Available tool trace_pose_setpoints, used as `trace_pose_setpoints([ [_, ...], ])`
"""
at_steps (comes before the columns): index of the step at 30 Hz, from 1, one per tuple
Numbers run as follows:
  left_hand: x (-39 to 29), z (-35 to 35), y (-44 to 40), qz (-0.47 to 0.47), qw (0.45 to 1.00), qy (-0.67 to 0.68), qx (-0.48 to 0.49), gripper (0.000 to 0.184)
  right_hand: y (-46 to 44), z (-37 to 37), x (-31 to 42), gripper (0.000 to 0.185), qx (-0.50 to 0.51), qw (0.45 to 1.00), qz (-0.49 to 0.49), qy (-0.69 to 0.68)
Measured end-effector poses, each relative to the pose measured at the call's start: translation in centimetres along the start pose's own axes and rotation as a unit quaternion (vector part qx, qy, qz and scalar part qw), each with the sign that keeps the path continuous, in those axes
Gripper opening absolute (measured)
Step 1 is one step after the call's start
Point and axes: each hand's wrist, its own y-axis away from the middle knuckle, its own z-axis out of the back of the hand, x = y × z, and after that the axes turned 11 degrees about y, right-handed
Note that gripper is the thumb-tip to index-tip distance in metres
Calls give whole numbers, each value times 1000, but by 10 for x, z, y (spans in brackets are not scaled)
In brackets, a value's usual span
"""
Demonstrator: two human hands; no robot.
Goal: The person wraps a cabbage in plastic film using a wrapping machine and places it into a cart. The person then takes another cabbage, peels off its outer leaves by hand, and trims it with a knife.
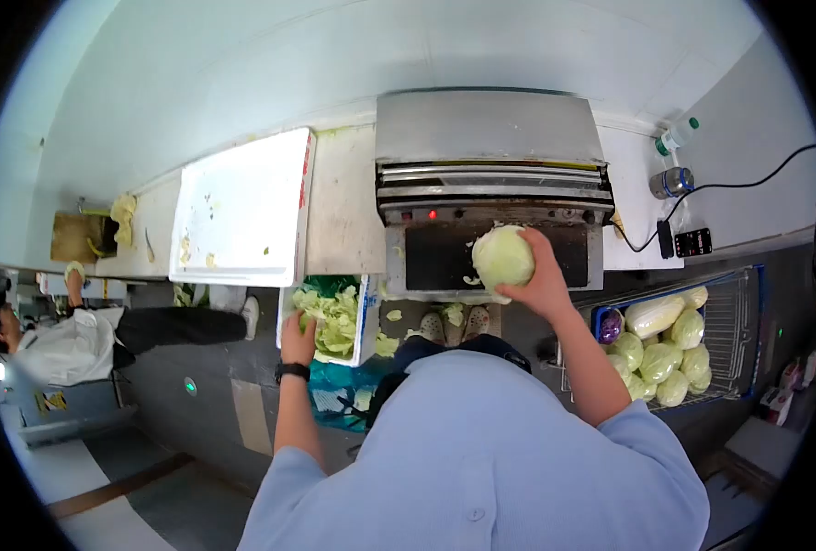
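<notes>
My right hand (543,280) is closed around a pale green, round cabbage (502,257), gripping its right side. The cabbage is held over the dark plate (440,257) of a metal wrapping machine (490,129). My left hand (298,340) is over the left edge of a white bin (367,317) of loose cabbage leaves (336,321). Its fingers are apart and close to the leaves; whether they touch any is hard to make out.
A white tray (242,207) with leaf scraps lies on the counter. At right, a cart (734,340) holds several wrapped cabbages (660,363). A phone (692,242), a jar (671,182) and a bottle (677,136) are at the counter's right end. Another person (68,344) stands at left.
</notes>
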Motion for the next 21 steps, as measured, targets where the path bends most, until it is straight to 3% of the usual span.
trace_pose_setpoints([
  [2, -54, -17, -13, 21, 942, 329, 64, 31, -4, 1, 2, 99, 9, 999, -16, -27],
  [3, -76, -35, -23, -43, 915, 385, 110, 28, -3, 0, 3, 99, 9, 1000, -1, -15],
  [5, -158, -46, -20, -69, 898, 386, 201, 28, 2, -3, 0, 99, 1, 1000, 25, 9],
  [6, -167, -80, -28, -99, 845, 453, 267, 37, 5, -5, -2, 98, 5, 999, 50, 7],
  [9, -237, -113, -33, -163, 826, 418, 342, 68, 17, -10, 0, 99, -4, 998, 56, -6],
  [11, -259, -126, -39, -239, 825, 368, 357, 69, 21, -13, -1, 100, -11, 999, 53, -1],
  [13, -263, -145, -50, -257, 797, 378, 396, 71, 24, -11, 3, 102, -14, 999, 50, 13],
  [17, -262, -158, -58, -232, 762, 392, 461, 69, 25, -11, 7, 103, -15, 999, 44, 24],
  [21, -266, -154, -62, -253, 759, 379, 464, 63, 29, -14, 8, 103, -28, 998, 47, 26],
])
